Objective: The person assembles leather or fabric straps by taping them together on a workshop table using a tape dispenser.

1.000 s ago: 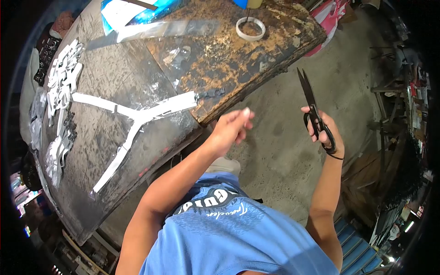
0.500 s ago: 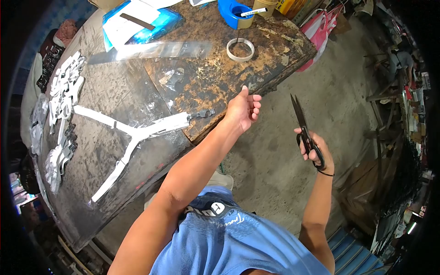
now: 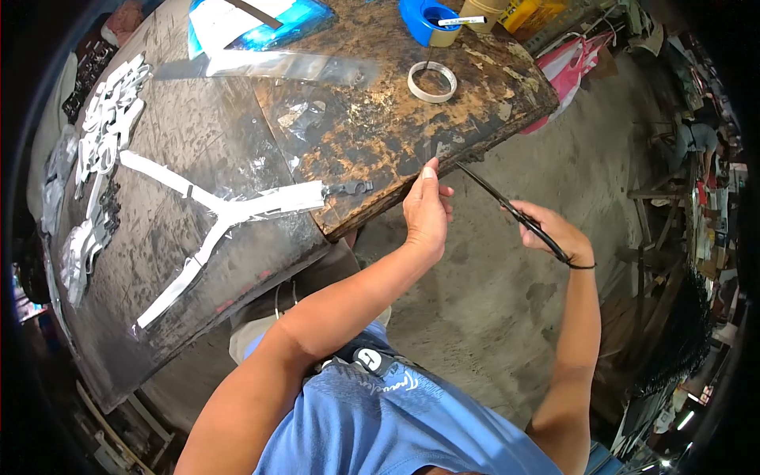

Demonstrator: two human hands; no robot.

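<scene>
My right hand (image 3: 556,229) grips a pair of black scissors (image 3: 518,212), the blades slanting up and left toward the table edge. Just left of their tips, my left hand (image 3: 427,212) is closed, thumb against forefinger, at the table's edge. Whatever may be pinched there is too small or clear to make out. Beside that hand, a white Y-shaped strap (image 3: 229,212) lies on the table with a dark plastic buckle (image 3: 350,188) at its right end. A roll of tape (image 3: 432,82) rests farther back on the worn wood.
The worn table (image 3: 372,142) carries a pile of white straps (image 3: 111,119) at the left. Along the back are a clear plastic strip (image 3: 285,66), a blue packet (image 3: 305,14) and a blue tape dispenser (image 3: 427,22) with a marker (image 3: 461,21). A pink-white bag (image 3: 571,63) hangs beyond the corner.
My right hand has turned the scissors so their tips point left, close to my left hand. The left hand has lowered slightly and its fingers have drawn together.
</scene>
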